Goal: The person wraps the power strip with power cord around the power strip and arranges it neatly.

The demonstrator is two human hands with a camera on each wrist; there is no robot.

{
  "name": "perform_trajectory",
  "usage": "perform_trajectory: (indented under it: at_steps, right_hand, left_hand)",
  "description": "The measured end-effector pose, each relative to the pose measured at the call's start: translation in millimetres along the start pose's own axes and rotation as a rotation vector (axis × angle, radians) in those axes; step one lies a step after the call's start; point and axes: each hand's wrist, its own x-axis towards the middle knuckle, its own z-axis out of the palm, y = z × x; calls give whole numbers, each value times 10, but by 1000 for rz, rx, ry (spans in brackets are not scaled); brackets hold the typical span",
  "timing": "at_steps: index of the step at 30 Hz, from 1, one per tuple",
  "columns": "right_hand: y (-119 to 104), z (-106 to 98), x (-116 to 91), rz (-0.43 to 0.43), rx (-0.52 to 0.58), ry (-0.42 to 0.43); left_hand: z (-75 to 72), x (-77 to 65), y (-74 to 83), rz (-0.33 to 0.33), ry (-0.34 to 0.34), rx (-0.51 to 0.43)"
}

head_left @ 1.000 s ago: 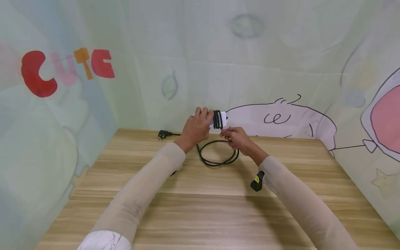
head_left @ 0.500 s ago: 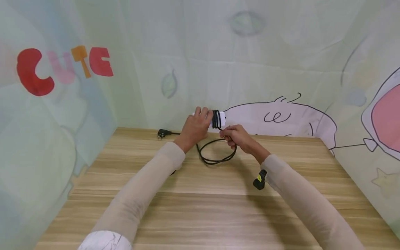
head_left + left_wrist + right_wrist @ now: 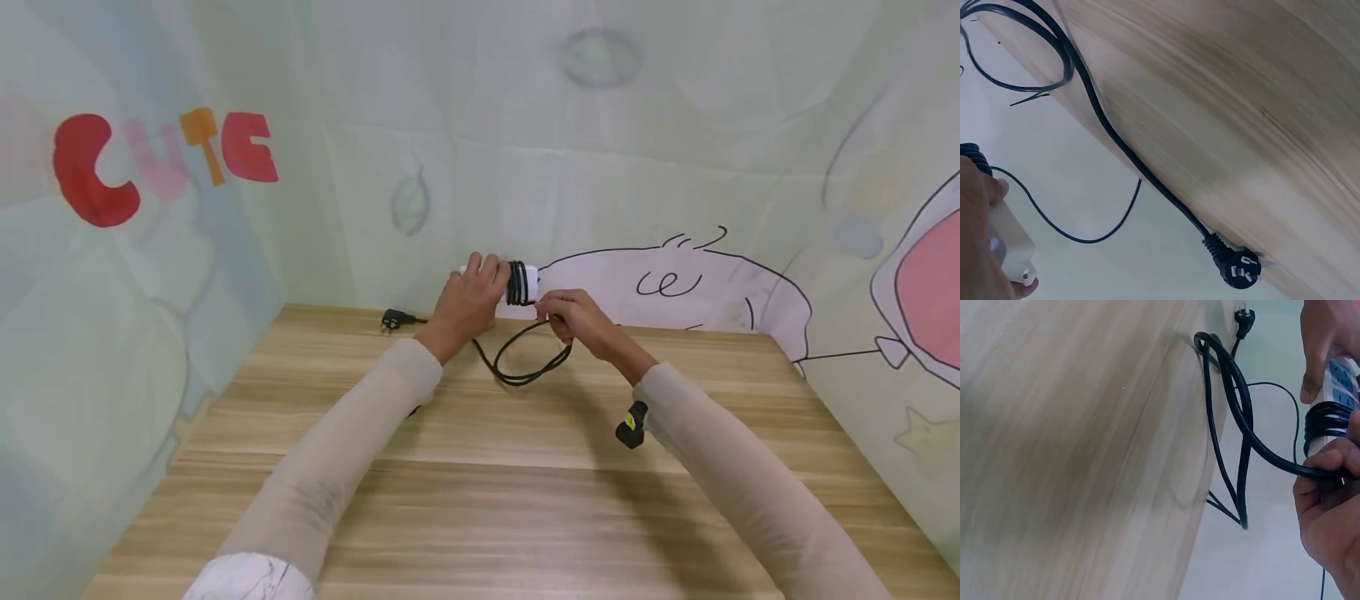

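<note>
My left hand point(image 3: 471, 302) grips a white power strip point(image 3: 531, 283) near the back edge of the table. Several turns of its black cord point(image 3: 516, 283) are wound round the strip, just beside the left fingers. Blue socket faces point(image 3: 1342, 381) show in the right wrist view. Close by on the right, my right hand point(image 3: 577, 321) pinches the cord where it leaves the wound turns. From there a loose loop of cord point(image 3: 517, 381) hangs down over the table. The cord ends in a black plug point(image 3: 1240, 270), which lies near the back edge, left of my left hand.
The wood-grain table point(image 3: 480, 517) stretches toward me. Behind it hangs a printed cloth backdrop point(image 3: 637, 183), with further cloth at both sides. A black device point(image 3: 632, 425) is strapped at my right sleeve.
My right hand has moved slightly up and right with the cord, and the loose loop has become smaller. The left hand stays round the power strip. The plug has hardly moved.
</note>
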Motion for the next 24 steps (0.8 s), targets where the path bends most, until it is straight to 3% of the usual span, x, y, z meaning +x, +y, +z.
perform_trajectory:
  at_steps: [10, 18, 24]
  right_hand:
    - [-71, -140, -5, -40, -79, -24]
    - [-121, -194, 51, -145, -364, 33]
    - [-124, -213, 88, -173, -460, 114]
  left_hand:
    - [-23, -36, -49, 14, -41, -7]
    - [-38, -77, -61, 91, -67, -66]
    - [-11, -76, -66, 118, -89, -108]
